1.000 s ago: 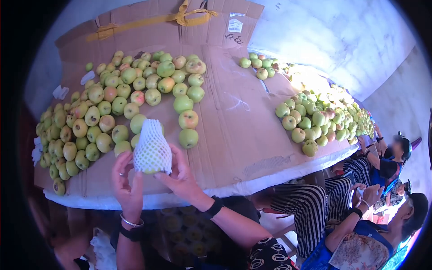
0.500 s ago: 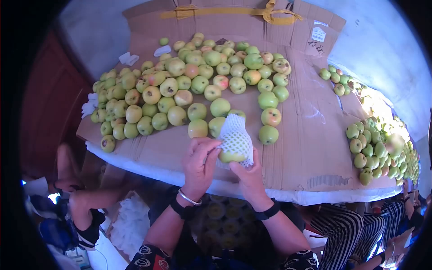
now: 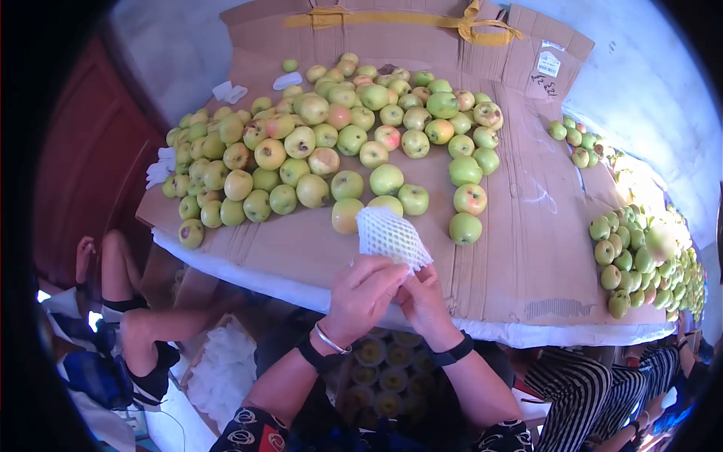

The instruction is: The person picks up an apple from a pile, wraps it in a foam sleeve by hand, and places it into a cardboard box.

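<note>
A white foam net sleeve point(image 3: 393, 239) is pulled over a green apple, whose colour shows faintly through the mesh. My left hand point(image 3: 364, 295) pinches the sleeve's lower edge, fingers bent together. On the other side, my right hand point(image 3: 426, 303) has its thumb and fingers closed on the same edge. Both hands are close together at the table's near edge, with the netted apple upright above them. Loose green apples point(image 3: 346, 215) lie just behind it on the cardboard.
A large heap of apples point(image 3: 299, 142) covers the cardboard sheet point(image 3: 497, 264). Another pile point(image 3: 640, 260) lies at right. Below are a box of packed apples point(image 3: 388, 379) and a box of white foam nets point(image 3: 222, 369). Other people sit at left point(image 3: 143, 339) and right point(image 3: 572, 392).
The sleeve has come down over the apple, hiding its previously bare bottom. My hands have drawn closer together and moved slightly down, both now gripping the net's lower edge.
</note>
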Motion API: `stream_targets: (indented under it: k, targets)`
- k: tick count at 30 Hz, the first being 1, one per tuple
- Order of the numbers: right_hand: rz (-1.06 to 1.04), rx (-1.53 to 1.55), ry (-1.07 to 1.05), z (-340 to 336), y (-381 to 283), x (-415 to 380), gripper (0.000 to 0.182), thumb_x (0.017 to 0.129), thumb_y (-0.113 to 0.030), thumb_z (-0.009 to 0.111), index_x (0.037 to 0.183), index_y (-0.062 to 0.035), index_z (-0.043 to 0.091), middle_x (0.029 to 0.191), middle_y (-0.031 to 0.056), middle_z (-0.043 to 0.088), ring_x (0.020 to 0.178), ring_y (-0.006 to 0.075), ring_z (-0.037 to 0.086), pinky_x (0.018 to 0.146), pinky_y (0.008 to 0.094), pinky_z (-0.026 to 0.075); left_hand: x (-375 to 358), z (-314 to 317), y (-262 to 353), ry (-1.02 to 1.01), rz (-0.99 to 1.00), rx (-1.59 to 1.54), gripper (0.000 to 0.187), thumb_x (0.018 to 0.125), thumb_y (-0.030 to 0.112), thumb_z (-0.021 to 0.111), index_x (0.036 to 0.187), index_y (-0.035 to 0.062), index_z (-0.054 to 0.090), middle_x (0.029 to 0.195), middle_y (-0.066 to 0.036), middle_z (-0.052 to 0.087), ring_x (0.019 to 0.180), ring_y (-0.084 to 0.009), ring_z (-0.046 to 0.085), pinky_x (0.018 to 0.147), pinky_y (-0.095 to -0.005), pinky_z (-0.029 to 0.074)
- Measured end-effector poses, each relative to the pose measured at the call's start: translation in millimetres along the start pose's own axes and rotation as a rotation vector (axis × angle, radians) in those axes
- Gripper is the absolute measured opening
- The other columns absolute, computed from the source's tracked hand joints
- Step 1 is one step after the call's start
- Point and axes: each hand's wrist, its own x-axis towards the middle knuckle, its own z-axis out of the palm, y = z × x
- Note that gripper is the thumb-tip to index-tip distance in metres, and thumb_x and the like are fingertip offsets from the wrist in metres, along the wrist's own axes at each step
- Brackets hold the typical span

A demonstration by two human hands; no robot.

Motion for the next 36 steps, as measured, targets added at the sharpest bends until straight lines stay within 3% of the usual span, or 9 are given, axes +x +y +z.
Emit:
stream_targets:
  k: [7, 19, 23, 26, 28, 29, 33, 35, 36]
  targets:
    - [-0.073, 0.026, 0.05, -8, 11, 3, 0.054, 0.083, -0.009, 0.057, 0.128, -0.0062, 0.029, 0.12, 0.0091, 0.046, 0.108, 0.0191, 0.05, 0.087, 0.0307, 0.045, -7, 14, 7, 0.024, -0.111, -0.087, 0.016, 0.072, -0.001, 0.065, 0.088, 0.0015, 0.062, 0.081, -0.01, 0.061, 0.068, -0.0212, 0.06, 0.059, -0.0281, 0.049]
    - [-0.087, -0.011, -0.006, -10, 12, -3, 0.051, 0.081, -0.013, 0.061, 0.123, -0.0033, 0.036, 0.115, 0.0101, 0.05, 0.102, 0.0201, 0.054, 0.085, 0.0337, 0.047, -11, 16, 9, 0.001, -0.017, -0.134, 0.016, 0.071, -0.002, 0.067, 0.086, 0.0005, 0.061, 0.077, -0.01, 0.061, 0.064, -0.0178, 0.06, 0.055, -0.0257, 0.048]
    - [-0.051, 0.024, 0.049, -10, 12, -3, 0.05, 0.08, -0.015, 0.062, 0.123, -0.0035, 0.037, 0.114, 0.0102, 0.052, 0.101, 0.0202, 0.054, 0.085, 0.0345, 0.047, -9, 18, 11, -0.014, -0.078, -0.137, 0.015, 0.07, -0.001, 0.068, 0.083, 0.0002, 0.06, 0.075, -0.01, 0.06, 0.062, -0.018, 0.059, 0.054, -0.0256, 0.048]
    - [-0.065, 0.028, 0.019, -12, 8, 1, 0.047, 0.081, -0.018, 0.062, 0.121, -0.0057, 0.04, 0.113, 0.0087, 0.054, 0.101, 0.0187, 0.055, 0.083, 0.0328, 0.048, -12, 13, 8, -0.064, -0.117, -0.209, 0.016, 0.072, -0.001, 0.066, 0.086, -0.0005, 0.058, 0.077, -0.008, 0.06, 0.065, -0.0168, 0.059, 0.058, -0.0257, 0.048]
    - [-0.005, 0.076, 0.06, -7, -1, 1, 0.045, 0.084, -0.023, 0.058, 0.123, -0.0095, 0.041, 0.113, 0.0053, 0.055, 0.102, 0.0169, 0.055, 0.082, 0.0322, 0.048, -19, 11, -2, 0.147, -0.291, -0.288, 0.022, 0.076, 0.0, 0.062, 0.097, -0.0014, 0.054, 0.086, -0.007, 0.06, 0.076, -0.0148, 0.059, 0.067, -0.0249, 0.046]
    - [-0.009, 0.078, 0.062, -8, -2, 1, 0.045, 0.084, -0.023, 0.058, 0.123, -0.0095, 0.041, 0.113, 0.0053, 0.055, 0.102, 0.0169, 0.055, 0.082, 0.0322, 0.048, -19, 7, -6, 0.141, -0.39, -0.322, 0.033, 0.082, 0.005, 0.056, 0.112, -0.0012, 0.045, 0.103, -0.008, 0.054, 0.097, -0.0159, 0.052, 0.083, -0.0278, 0.041]
    - [0.035, 0.154, 0.02, -2, -4, 2, 0.046, 0.087, -0.031, 0.052, 0.126, -0.0121, 0.039, 0.115, 0.0012, 0.054, 0.103, 0.0161, 0.054, 0.083, 0.0317, 0.048, -2, 6, -3, 0.083, -0.307, -0.148, 0.043, 0.086, 0.01, 0.052, 0.124, -0.0008, 0.035, 0.119, -0.01, 0.045, 0.112, -0.0171, 0.042, 0.095, -0.0308, 0.033]
    - [0.036, 0.15, 0.046, 0, -4, 1, 0.046, 0.088, -0.033, 0.051, 0.127, -0.0123, 0.038, 0.116, 0.0003, 0.053, 0.103, 0.0161, 0.054, 0.083, 0.0318, 0.047, 4, 12, 7, -0.017, -0.573, -0.788, 0.05, 0.088, 0.013, 0.049, 0.131, 0.0, 0.028, 0.127, -0.01, 0.039, 0.118, -0.0178, 0.036, 0.102, -0.0323, 0.025]
    - [0.066, 0.139, 0.032, 0, -4, 1, 0.045, 0.088, -0.031, 0.051, 0.127, -0.0115, 0.038, 0.117, 0.0011, 0.052, 0.104, 0.0153, 0.054, 0.083, 0.0303, 0.047, 4, 11, 5, -0.016, -0.57, -0.784, 0.05, 0.088, 0.013, 0.049, 0.131, 0.0, 0.028, 0.127, -0.01, 0.039, 0.118, -0.0178, 0.036, 0.102, -0.0323, 0.025]
